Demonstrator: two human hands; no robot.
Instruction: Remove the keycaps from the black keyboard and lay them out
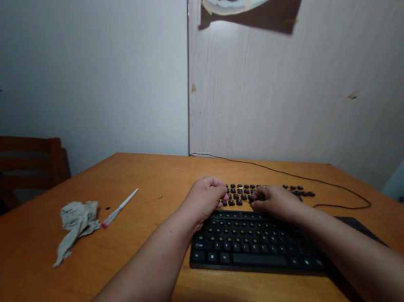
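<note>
Reaching across keyboard [260,258], left hand [207,195] and right hand [277,202] curled near keycaps [238,202], grip unclear.

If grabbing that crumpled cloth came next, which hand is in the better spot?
Probably the left hand: the cloth lies on that side, and the right hand is farther away, by the loose black keys. I can't tell whether either hand holds anything.

Free: tabletop [219,293] nearside of keyboard [258,259]; obstacles: keycaps [239,201], cable [369,203] on far side
</note>
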